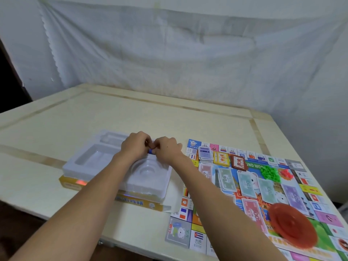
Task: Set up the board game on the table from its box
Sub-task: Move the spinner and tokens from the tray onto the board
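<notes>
The yellow game box [70, 182] lies left of centre with a white plastic insert tray [90, 159] in it. Above the tray's far right part, my left hand [136, 146] and my right hand [166, 148] meet, fingers curled, pinching a small blue piece [151, 152] between them. The colourful game board [250, 196] is spread on the right. On it lie paper money stacks [227, 178], card decks [205, 153], green houses [270, 173], red houses [286, 174] and a red round spinner [292, 225].
The pale wooden table [131, 113] runs back to a wall draped with a white sheet [188, 44]. Its near edge is close to me, and the board overhangs toward the right edge. A folded white paper [175, 196] sticks out beside the box.
</notes>
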